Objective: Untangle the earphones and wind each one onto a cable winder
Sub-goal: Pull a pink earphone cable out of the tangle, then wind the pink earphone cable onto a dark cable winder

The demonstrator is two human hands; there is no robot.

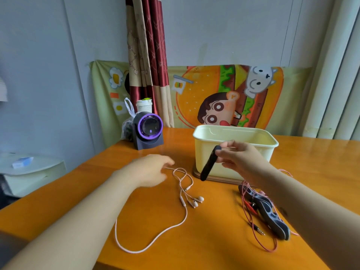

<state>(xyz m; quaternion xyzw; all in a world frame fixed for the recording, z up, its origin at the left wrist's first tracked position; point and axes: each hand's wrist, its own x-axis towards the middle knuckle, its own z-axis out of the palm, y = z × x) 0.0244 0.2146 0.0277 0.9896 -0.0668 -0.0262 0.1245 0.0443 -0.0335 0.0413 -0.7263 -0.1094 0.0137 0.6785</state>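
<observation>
Winder (208, 165) is being pinched at its top by right hand (240, 159), leaving its length free below for winding, while earphones (200, 198) are being approached by loosely spread left hand (153, 169).

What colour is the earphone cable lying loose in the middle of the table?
The earphone cable is pale pink; the head view shows it best.
</observation>
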